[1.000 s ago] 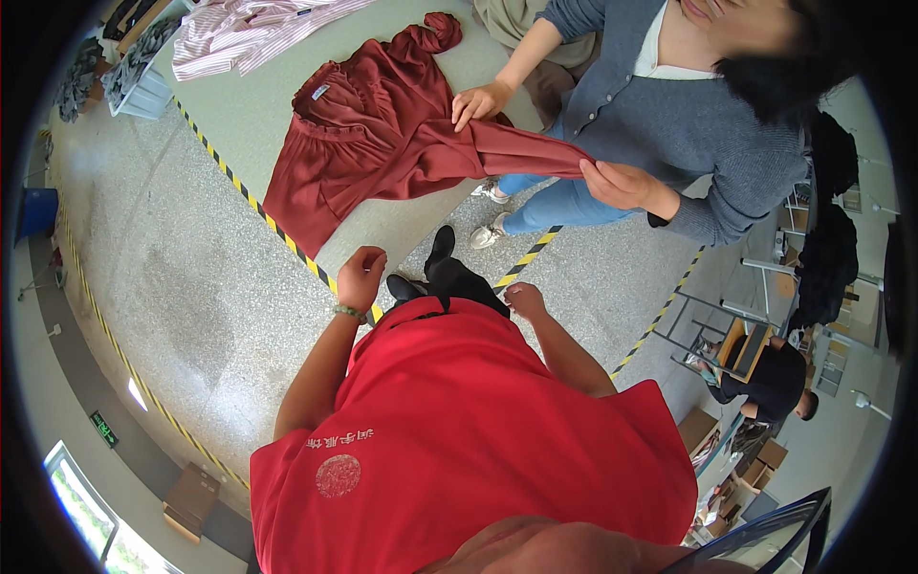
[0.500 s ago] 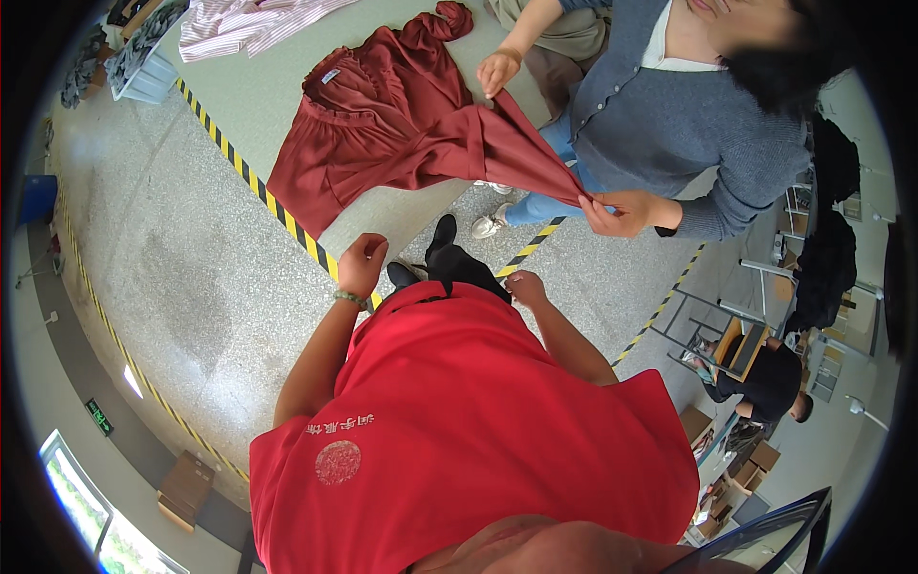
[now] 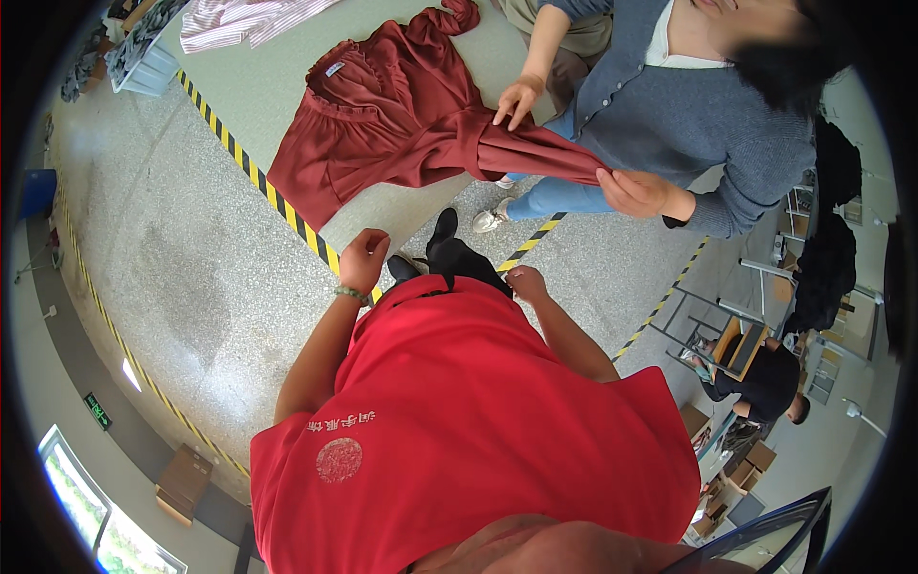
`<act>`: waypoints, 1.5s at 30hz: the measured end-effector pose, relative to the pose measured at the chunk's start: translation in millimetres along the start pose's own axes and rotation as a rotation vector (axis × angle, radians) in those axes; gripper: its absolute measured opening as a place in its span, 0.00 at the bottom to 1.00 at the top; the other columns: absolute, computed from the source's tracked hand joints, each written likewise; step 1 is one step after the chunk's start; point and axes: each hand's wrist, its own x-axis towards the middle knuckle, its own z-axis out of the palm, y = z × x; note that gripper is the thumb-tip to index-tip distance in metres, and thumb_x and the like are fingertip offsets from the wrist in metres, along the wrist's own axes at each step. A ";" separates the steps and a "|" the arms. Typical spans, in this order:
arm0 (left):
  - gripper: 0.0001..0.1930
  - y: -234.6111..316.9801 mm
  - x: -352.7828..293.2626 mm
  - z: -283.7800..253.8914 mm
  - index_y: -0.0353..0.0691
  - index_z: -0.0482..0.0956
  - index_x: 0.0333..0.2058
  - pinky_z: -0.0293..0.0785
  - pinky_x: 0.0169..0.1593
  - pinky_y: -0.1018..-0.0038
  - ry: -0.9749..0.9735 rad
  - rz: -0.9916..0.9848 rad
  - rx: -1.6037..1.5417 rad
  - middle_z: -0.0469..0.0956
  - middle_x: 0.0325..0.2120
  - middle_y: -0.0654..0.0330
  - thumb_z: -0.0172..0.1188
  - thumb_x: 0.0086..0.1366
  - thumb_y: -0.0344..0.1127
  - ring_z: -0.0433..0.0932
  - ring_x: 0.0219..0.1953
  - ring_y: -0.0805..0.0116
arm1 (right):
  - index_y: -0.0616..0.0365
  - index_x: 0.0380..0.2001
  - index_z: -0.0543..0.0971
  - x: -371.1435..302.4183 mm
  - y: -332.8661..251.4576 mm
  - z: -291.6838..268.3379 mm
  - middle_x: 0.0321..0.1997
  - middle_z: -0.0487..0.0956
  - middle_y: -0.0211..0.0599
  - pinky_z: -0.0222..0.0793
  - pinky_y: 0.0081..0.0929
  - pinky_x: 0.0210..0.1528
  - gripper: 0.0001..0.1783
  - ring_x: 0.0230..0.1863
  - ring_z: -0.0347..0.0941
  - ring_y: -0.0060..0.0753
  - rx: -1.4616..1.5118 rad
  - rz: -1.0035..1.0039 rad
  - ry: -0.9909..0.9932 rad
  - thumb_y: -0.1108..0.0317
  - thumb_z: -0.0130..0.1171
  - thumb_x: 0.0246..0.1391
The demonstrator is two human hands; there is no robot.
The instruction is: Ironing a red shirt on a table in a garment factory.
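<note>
My left hand (image 3: 364, 260), a beaded bracelet on its wrist, hangs in front of my body with its fingers loosely curled and nothing visible in them. Beside my dark trousers is my right hand (image 3: 526, 284), its fingers also curled in and nothing seen in them. Both hands are apart from the dark red blouse (image 3: 382, 124), which lies on the table with its ruffled neckline spread and its hem over the near edge. A co-worker's hand (image 3: 639, 192) grips one sleeve end, holding it stretched out, while the other hand (image 3: 519, 101) rests on the sleeve.
The pale table (image 3: 253, 81) also carries a striped garment (image 3: 249, 21). Yellow-black tape (image 3: 521, 247) marks the floor and runs along the table edge. The co-worker (image 3: 660, 115) stands at the far right. A crate of dark cloth (image 3: 148, 72) sits at the far left.
The co-worker's right-side hand has drawn the sleeve end upward and right, flattening it. Their other hand has moved down onto the sleeve. My hands have barely moved.
</note>
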 end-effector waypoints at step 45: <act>0.09 -6.7 18.7 -0.1 0.44 0.78 0.34 0.75 0.42 0.62 0.010 0.039 0.377 0.76 0.33 0.58 0.65 0.55 0.37 0.78 0.39 0.56 | 0.57 0.26 0.83 -2.8 1.8 1.2 0.20 0.80 0.34 0.74 0.26 0.25 0.12 0.19 0.78 0.29 -0.037 0.008 0.029 0.61 0.57 0.51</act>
